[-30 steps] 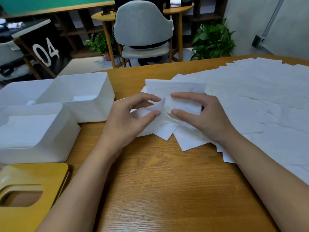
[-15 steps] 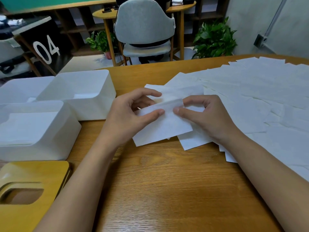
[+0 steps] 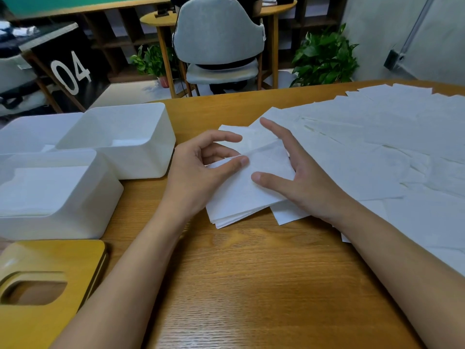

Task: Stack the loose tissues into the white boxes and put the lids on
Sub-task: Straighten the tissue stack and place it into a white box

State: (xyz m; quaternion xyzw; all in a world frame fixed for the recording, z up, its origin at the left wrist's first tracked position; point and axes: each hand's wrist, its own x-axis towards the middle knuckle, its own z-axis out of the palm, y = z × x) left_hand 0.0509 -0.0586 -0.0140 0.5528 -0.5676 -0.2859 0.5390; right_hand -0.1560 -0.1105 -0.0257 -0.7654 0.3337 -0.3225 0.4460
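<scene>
I'm pinching the small stack of tissues [image 3: 241, 197] with my left hand [image 3: 198, 172]. My thumb is lying on top of its upper left edge and the other fingers [image 3: 221, 138] are curling round behind it. My right hand [image 3: 302, 177] is lying over the right side of the same stack. Its fingers [image 3: 274, 129] are straight and spread apart, the thumb is resting on the top sheet, and it's gripping nothing.

The stack is sitting on the table [image 3: 251, 285] right in front of me, turned at an angle, with its layered edges showing along the near side. It's overlapping the left fringe of the loose tissues [image 3: 377, 147], which are covering the right side of the table in a wide, overlapping spread.

Over on my left, the nearest white box [image 3: 57, 210] is standing open with flat tissues lying inside. The second white box [image 3: 141, 159] is standing just behind it, also open. I'm seeing something pale at its bottom but can't tell what. A third white box [image 3: 30, 127] is showing at the far left.

The yellow lid [image 3: 50, 255], with its rounded slot, is lying flat at the near left corner, just in front of the nearest box and not on any box. Beyond the table, a grey chair [image 3: 219, 34] is standing beside a potted plant [image 3: 324, 59].
</scene>
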